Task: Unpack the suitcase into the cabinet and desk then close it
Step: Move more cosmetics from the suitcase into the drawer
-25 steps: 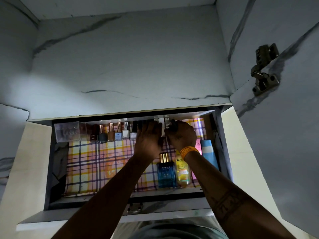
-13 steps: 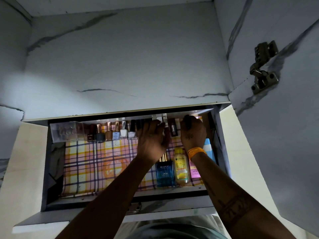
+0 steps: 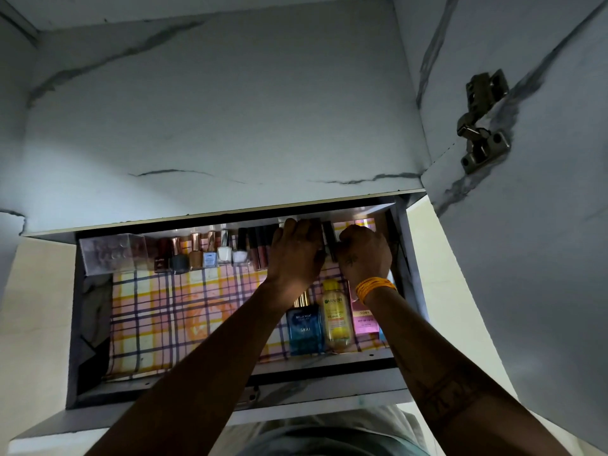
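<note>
Both forearms reach up from six o'clock into the open drawer of the cabinet. The left hand, knuckles up, has its fingers curled over the dark lip-gloss tubes at the back wall. The right hand, at its three o'clock, pinches one dark tube upright
</note>
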